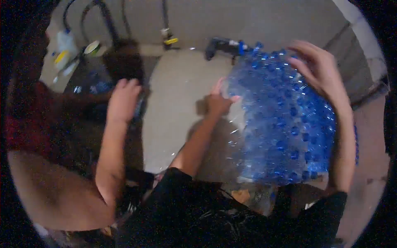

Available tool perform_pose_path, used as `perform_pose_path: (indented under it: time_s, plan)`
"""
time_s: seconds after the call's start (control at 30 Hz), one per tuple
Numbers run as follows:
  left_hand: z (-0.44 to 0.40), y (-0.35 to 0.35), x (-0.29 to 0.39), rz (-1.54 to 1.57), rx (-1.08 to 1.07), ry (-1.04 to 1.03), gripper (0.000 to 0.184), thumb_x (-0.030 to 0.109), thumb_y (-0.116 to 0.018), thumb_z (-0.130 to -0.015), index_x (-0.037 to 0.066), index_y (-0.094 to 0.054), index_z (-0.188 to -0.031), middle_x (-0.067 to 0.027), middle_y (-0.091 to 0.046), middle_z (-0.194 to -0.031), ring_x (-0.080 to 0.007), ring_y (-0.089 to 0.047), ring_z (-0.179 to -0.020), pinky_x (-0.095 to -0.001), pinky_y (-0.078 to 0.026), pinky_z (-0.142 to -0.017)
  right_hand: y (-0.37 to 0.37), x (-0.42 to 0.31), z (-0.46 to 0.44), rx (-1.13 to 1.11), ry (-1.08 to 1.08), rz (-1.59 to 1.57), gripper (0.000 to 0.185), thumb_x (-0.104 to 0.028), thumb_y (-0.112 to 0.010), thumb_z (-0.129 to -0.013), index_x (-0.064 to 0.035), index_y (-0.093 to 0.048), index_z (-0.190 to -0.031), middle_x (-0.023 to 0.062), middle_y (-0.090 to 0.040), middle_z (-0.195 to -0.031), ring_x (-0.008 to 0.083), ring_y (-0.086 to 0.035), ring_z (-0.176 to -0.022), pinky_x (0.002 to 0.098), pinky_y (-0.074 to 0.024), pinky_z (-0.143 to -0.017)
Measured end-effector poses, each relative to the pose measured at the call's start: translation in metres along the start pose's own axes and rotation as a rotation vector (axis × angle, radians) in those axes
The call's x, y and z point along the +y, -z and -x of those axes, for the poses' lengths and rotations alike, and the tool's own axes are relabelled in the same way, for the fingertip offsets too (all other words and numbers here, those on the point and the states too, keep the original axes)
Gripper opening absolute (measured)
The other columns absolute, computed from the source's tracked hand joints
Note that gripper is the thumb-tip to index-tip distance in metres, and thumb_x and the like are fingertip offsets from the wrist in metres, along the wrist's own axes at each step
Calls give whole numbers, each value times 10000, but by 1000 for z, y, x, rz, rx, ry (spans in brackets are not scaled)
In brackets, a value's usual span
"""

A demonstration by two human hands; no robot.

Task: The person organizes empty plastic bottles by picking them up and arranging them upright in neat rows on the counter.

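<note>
A large block of clear plastic bottles with blue caps [273,120], packed close together, stands on the right side of the pale table. My left hand [221,97] is at the upper left side of this block, fingers and thumb spread, seemingly touching the nearest bottles. Over the block's upper right edge is my right hand [316,68], its fingers curved and thumb apart, with nothing seen between them. Motion blur hides whether the right fingertips touch the bottles.
A dark power drill [223,47] lies behind the bottles. On the left, a co-worker's hand [124,97] is over a dark surface with clear plastic items. A spray bottle [66,45], a tape roll [92,47] and a yellow-handled valve [170,41] are near the wall.
</note>
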State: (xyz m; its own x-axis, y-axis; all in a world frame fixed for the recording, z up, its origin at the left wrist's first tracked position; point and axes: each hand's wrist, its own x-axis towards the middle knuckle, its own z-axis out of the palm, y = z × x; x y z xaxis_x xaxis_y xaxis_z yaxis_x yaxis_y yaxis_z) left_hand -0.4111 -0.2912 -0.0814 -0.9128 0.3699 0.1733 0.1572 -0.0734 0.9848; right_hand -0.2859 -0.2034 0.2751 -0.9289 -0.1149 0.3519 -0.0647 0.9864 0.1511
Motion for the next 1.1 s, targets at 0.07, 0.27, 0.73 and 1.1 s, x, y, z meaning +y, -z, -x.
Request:
perform_pose_path:
  time_s: [0.07, 0.27, 0.73, 1.1]
  plan:
    - [24, 22, 6, -228, 103, -106, 754, 310, -860, -636, 78, -541, -1278, -144, -610, -1194, -281, -574, -1138, -399, -466, -945, 28, -19, 50, 109, -272, -206, 268, -84, -702, -840, 8, -672, -1090, 151, -680, -1117, 252, -631, -1091, 332, -467, -961]
    - [140, 75, 39, -104, -31, -122, 429, 222, -749, -806, 33, -592, -1158, -110, -673, -956, -201, -657, -787, -313, -522, -733, 100, -3, 235, 75, -271, -56, 265, -18, -525, -948, 60, -608, -1188, 173, -610, -1223, 246, -593, -1106, 349, -457, -975]
    - [247, 84, 110, -368, 71, -19, 192, 55, -717, -803, 42, -661, -987, -1, -662, -849, -67, -578, -686, -226, -486, -624, -6, -88, 333, 423, -48, -774, 215, -207, -666, -873, 3, -680, -829, 139, -683, -741, 257, -637, -640, 352, -496, -582]
    - [283, 59, 137, -435, 253, -26, 218, 79, -698, -840, 11, -649, -1041, -23, -673, -888, -84, -609, -773, -240, -501, -723, -22, -88, 394, 438, -236, -989, 122, -131, -693, -807, -10, -708, -800, 105, -690, -711, 228, -663, -623, 321, -514, -598]
